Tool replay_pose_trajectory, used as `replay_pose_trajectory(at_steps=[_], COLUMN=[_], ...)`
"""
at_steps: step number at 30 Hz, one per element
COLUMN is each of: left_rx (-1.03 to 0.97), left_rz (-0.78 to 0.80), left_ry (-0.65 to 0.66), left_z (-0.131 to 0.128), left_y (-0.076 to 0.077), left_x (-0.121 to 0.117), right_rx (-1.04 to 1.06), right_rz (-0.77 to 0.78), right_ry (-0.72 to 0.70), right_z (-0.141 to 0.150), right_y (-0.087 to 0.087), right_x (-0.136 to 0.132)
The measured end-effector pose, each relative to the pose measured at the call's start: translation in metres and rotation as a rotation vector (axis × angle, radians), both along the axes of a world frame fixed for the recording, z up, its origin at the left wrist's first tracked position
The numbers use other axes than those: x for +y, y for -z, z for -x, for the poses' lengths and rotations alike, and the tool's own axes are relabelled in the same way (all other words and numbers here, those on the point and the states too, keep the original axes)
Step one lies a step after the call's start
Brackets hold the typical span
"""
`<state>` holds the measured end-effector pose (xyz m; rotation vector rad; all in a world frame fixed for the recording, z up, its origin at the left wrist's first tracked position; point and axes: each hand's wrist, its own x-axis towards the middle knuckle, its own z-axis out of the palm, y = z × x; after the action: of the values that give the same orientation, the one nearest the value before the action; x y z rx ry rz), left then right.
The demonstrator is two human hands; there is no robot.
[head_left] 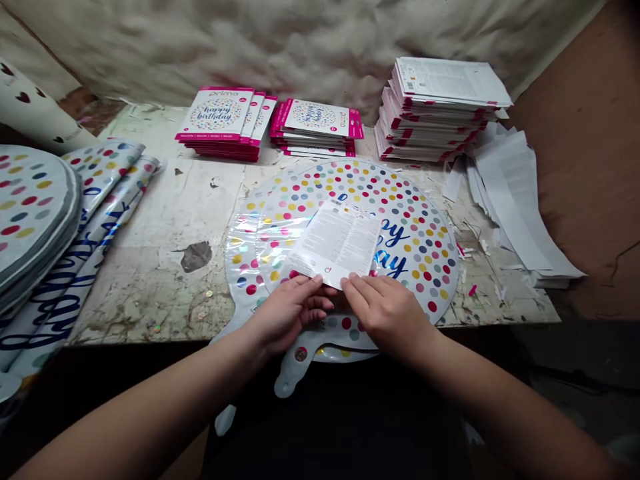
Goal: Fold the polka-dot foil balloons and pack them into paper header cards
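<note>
A white printed packet [336,241], its text side up, is held over the flat foil balloons with its near edge between my two hands. My left hand [295,310] pinches the near left edge, thumb on top and fingers curled beneath. On the near right edge, my right hand [385,310] grips with its fingers over the top; its thumb is hidden. Underneath lie dotted foil balloons [430,233] with blue lettering, overlapping each other. One balloon's neck [287,377] hangs past the table's front edge.
Pink-and-white "happy birthday" packets stand in a left stack [220,113] and a middle stack [320,120] at the back. A taller packet pile [450,80] is at back right, beside white paper sheets [515,193]. More flat balloons [35,200] and folded foil [95,233] lie left.
</note>
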<state>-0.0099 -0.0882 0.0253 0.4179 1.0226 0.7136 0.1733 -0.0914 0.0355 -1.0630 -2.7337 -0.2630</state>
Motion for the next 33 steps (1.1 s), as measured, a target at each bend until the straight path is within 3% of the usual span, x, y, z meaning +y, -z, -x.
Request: replay_pose_trajectory(at_steps=[4,7,10,13,18,20,22,25,26,28,31,33], left_rx=[0.049,-0.052,-0.093,0.002,0.133,0.246,0.376,0.525,0.577,0.706,0.885,0.908], left_rz=[-0.014,-0.062,-0.181,-0.321,-0.406,-0.456,-0.498,-0.581,-0.639,-0.839,-1.273,-1.424], left_ry=[-0.115,-0.17,-0.185,-0.174,-0.093,-0.123,-0.156,-0.122,-0.09,0.009,0.173,0.046], left_z=[-0.003,-0.004,-0.004,-0.003,-0.001,0.003,0.008,0.013,0.012,0.009,0.004,0.005], left_y=[0.008,0.007,0.006,0.007,0.011,0.014,0.015,0.008,0.003,-0.014,-0.047,-0.067], left_x=[0.004,0.001,0.0,-0.001,-0.001,0.002,0.007,0.016,0.018,0.02,0.021,0.023], right_rx=[0.088,0.162,0.364,0.614,0.709,0.802,0.868,0.711,0.649,0.61,0.704,0.887], right_rz=[-0.028,0.009,0.225,0.399,0.216,0.231,0.206,0.026,-0.035,-0.063,0.157,0.34], right_ry=[0.006,0.006,0.011,0.03,0.069,0.177,0.387,0.802,0.867,0.804,0.368,0.168], right_z=[0.003,-0.001,-0.005,0.001,0.02,0.007,-0.026,-0.087,-0.102,-0.114,-0.096,-0.074], right_y=[0.005,0.006,0.001,0.0,0.014,0.019,0.02,0.007,-0.001,-0.019,-0.042,-0.046], right_x=[-0.011,-0.012,-0.006,0.002,0.012,0.019,0.028,0.039,0.041,0.044,0.046,0.048])
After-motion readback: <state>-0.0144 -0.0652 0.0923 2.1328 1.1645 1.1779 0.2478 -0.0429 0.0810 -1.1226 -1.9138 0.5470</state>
